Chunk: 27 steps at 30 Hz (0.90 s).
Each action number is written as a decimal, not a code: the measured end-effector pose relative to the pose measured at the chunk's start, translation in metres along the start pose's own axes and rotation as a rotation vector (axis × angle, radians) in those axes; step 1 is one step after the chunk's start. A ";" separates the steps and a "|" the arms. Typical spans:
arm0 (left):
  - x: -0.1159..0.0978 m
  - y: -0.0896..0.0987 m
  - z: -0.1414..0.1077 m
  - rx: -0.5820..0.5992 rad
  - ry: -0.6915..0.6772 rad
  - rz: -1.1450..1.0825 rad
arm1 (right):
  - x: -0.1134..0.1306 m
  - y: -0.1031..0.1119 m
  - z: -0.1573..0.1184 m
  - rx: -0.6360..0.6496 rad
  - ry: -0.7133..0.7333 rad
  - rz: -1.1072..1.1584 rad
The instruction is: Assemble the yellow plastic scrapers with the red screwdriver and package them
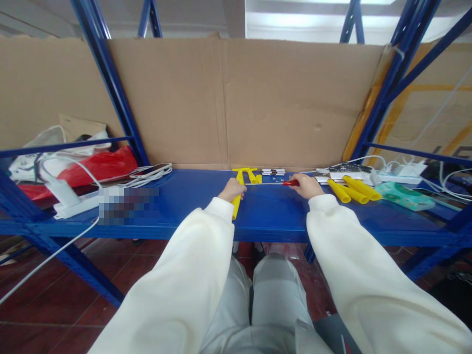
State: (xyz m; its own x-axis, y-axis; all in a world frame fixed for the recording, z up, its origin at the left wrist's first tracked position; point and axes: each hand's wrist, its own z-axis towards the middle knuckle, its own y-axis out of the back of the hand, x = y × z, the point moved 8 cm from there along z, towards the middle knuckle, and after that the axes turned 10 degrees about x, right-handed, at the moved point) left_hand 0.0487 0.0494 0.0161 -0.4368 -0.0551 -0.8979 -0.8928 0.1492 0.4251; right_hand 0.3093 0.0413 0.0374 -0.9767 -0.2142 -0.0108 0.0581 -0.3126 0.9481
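My left hand is closed around a yellow T-shaped plastic tool, its crossbar pointing away from me and its handle toward the table edge. In my right hand is a screwdriver with a red handle. The thin shaft runs level to the left, and its tip reaches the yellow tool by my left fingers; whether it touches a screw is too small to see. Just behind lies another yellow plastic piece. Small black-and-white items sit near the cardboard, with tiny loose bits in front of them.
Several yellow tubes lie right of my right hand, beside a green packet and white cables. At left are a white power strip, a phone-like slab on coiled cable and a red bag. Cardboard walls the blue shelf's back.
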 end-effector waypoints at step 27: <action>0.003 0.001 0.006 -0.025 -0.006 -0.045 | -0.011 -0.011 0.005 0.012 -0.035 0.012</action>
State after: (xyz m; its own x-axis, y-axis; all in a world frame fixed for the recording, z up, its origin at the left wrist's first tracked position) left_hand 0.0468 0.0553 0.0134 -0.3957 -0.0554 -0.9167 -0.9139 0.1217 0.3872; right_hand 0.3186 0.0517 0.0284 -0.9827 -0.1850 0.0119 0.0677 -0.2986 0.9520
